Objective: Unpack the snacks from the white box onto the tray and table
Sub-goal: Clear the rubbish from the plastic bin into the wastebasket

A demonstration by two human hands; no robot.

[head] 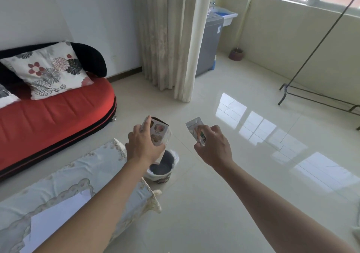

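At the centre of the frame the white box [161, 130] is gripped by the left hand [143, 145], fingers curled round it and partly hiding it; just right of it a small snack packet [193, 127], its print too blurred to read, is pinched by the right hand [213, 145]; the cloth-covered table [87, 174] is cut off at lower left

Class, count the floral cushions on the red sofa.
2: one white floral fabric cushion leans against the black backrest; a second cushion is cut off by the left edge. More may lie out of view.
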